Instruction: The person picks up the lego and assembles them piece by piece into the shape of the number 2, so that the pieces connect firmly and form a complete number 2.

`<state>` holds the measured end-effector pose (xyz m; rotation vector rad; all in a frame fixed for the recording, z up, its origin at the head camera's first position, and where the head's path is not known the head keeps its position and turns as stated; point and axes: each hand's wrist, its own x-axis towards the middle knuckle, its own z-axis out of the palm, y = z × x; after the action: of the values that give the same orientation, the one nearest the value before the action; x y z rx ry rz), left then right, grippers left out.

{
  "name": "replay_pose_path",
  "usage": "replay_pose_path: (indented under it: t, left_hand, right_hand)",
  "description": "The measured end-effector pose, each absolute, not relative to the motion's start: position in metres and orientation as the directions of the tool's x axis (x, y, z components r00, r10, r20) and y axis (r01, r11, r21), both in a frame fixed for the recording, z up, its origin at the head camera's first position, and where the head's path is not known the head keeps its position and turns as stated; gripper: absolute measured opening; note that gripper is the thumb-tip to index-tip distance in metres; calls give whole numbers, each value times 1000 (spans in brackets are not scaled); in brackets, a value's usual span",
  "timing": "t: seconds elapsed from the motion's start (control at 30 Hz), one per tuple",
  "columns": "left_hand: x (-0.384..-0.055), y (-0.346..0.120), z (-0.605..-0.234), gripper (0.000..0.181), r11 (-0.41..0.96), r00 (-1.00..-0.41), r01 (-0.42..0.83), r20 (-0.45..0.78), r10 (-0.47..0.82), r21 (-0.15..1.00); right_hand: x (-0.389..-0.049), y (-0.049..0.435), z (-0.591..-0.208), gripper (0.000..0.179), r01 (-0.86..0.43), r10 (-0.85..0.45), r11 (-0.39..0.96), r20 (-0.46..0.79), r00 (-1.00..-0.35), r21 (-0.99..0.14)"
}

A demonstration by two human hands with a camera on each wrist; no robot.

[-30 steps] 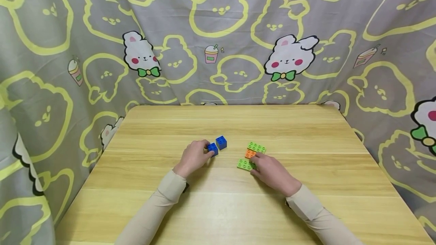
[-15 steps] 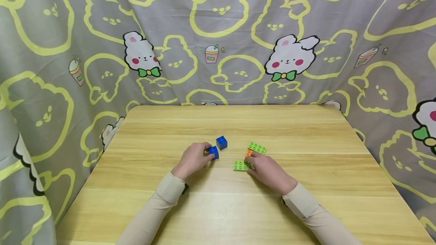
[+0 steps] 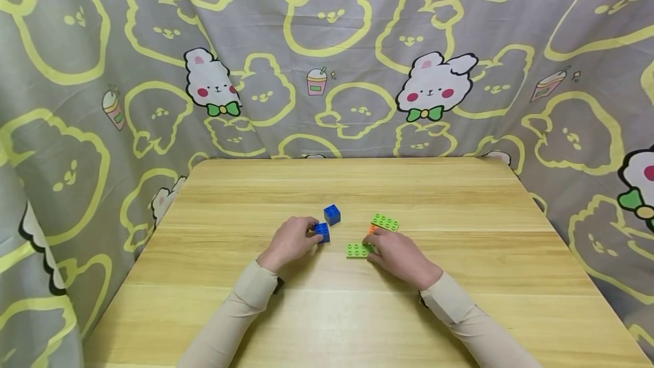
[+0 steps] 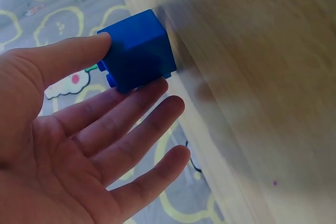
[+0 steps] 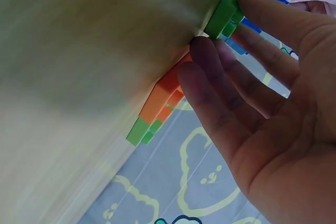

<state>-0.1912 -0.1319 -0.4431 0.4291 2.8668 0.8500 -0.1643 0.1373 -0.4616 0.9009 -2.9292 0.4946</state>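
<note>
My left hand (image 3: pixel 290 240) pinches a small square blue toy brick (image 3: pixel 322 233) between thumb and fingers. In the left wrist view the blue brick (image 4: pixel 139 51) is held at the fingertips, its studs facing the curtain side. A flat green toy brick (image 3: pixel 356 251) with two rows of studs is pinched by my right hand (image 3: pixel 403 259), whose fingers cover its right end. Seen from the right wrist, the thumb presses one side of the green brick (image 5: pixel 231 9). An orange brick (image 3: pixel 372 230), partly hidden behind the right hand, lies just beyond, close to the right fingertips.
A second blue brick (image 3: pixel 332 214) stands just behind the held one. Another green brick (image 3: pixel 385 222) lies at the orange brick's far side. Everything is on a light wooden table (image 3: pixel 230 186), with a patterned curtain (image 3: pixel 357 33) behind and at both sides.
The right hand has slid the near green brick left and turned it straighter, showing a gap to the orange one. The left hand has brought its blue brick slightly nearer and rightward.
</note>
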Motion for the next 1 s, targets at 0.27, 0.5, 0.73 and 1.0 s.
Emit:
replay_pose_path:
  t: [0.27, 0.5, 0.73, 1.0]
  left_hand:
    - [-192, -131, -445, 39, 806, -953, 224, -49, 298, 548]
    - [-192, -130, -442, 36, 804, -952, 237, -34, 304, 546]
    - [-189, -127, -439, 35, 794, -948, 263, -6, 319, 548]
    - [-184, -123, -434, 33, 775, -931, 329, 47, 363, 540]
  right_hand:
    - [-167, 133, -462, 25, -554, -546, 782, 117, -830, -286]
    - [-168, 132, -463, 25, -546, -539, 785, 114, -835, -293]
    - [-168, 131, -464, 26, -528, -526, 793, 95, -845, -304]
    - [-168, 131, -464, 26, -524, -522, 797, 92, -848, -302]
